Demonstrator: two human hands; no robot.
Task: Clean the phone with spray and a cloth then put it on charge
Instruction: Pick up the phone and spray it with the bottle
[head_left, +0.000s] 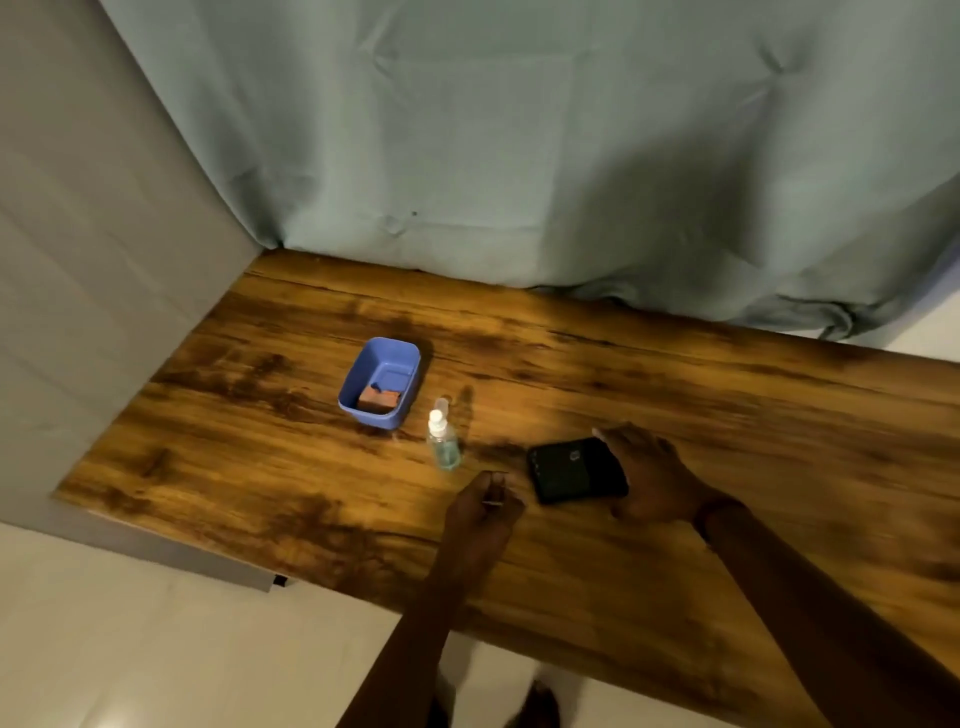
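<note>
- Phone (574, 470) lies flat on the wooden tabletop (260, 467), dark and face up as far as I can tell, near the front edge on my right side.
- My right hand (649, 475) sits over the phone's right end, fingers spread loosely; it touches or nearly touches the phone, but I cannot tell whether it actually grips it.
- My left hand (485, 501) hovers just left of the phone with its fingers curled loosely inward, holding nothing that I can make out.
- A small clear spray bottle (442, 441) with a white top and pale greenish liquid stands upright just beyond my left hand, apart from it.
- A blue plastic tub (379, 382) stands farther back and left of the bottle, with an orange-brown folded cloth (378, 399) lying in its near end.
- A grey-green curtain (519, 130) hangs behind the tabletop.
</note>
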